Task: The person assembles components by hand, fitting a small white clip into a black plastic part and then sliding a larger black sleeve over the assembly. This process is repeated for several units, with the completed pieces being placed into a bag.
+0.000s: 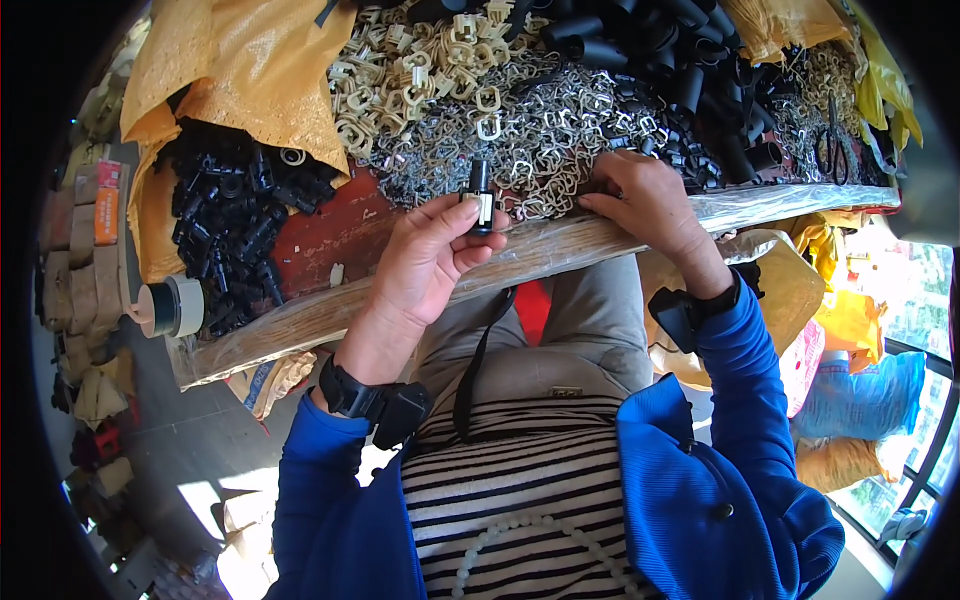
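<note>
Head view: my left hand [425,250] is gripping a black tubular part [481,178] between thumb and fingers, holding it roughly upright near the table's wooden edge [545,258], with a pale piece [486,211] showing on its side. My right hand [650,205] is curling its fingers at the near rim of a heap of metal clips [545,150]; I cannot tell whether it is pinching one. Beyond them, cream plastic clips [410,75] are lying piled toward the left and black tubes [688,88] toward the right. Farther left, small black fittings [225,215] are lying against an orange sack [240,90].
</note>
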Motion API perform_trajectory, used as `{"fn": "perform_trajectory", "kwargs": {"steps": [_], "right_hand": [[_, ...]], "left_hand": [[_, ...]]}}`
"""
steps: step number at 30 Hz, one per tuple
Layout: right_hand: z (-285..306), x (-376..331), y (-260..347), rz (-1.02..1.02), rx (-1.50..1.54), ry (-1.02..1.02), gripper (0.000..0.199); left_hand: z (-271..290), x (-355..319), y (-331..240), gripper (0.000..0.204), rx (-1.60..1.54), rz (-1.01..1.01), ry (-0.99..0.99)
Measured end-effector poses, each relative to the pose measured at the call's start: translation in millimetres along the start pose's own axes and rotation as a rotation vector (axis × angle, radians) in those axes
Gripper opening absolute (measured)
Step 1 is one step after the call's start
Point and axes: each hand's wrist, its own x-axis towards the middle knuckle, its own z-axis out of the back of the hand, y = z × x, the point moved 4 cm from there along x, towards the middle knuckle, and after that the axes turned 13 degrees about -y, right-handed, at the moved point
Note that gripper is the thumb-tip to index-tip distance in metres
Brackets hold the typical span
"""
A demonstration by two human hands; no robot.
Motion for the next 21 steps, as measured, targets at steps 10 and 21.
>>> {"fn": "perform_trajectory", "kwargs": {"steps": [10,21], "right_hand": [[4,7,-13,-0.043,0.376,-0.103,0.012],[-4,8,31,-0.546,1.433,0.162,0.009]], "left_hand": [[-18,5,-4,0.019,-0.043,-0.026,-0.016],[-23,1,5,0.020,-0.012,0.039,-0.008]]}}
